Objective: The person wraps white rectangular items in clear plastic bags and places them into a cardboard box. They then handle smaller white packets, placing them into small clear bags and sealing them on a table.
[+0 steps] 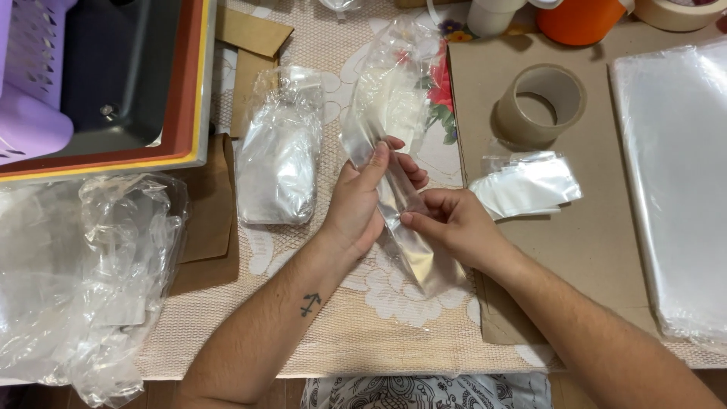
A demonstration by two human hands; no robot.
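A long clear plastic bag [390, 106] with something pale inside runs from the table's far middle down toward me. My left hand [363, 201] grips it around its middle, thumb on top. My right hand [450, 223] pinches the same bag just below, fingertips touching the film. The bag's lower end [428, 269] lies flat on the lace tablecloth [363, 333].
A filled clear packet [279, 155] lies left of my hands. Crumpled plastic [83, 273] is heaped at the left edge. On brown cardboard [575, 242] sit a tape roll [539, 104], small folded bags [526, 185] and a stack of clear bags [678, 174]. A tray with a purple basket [98, 83] stands far left.
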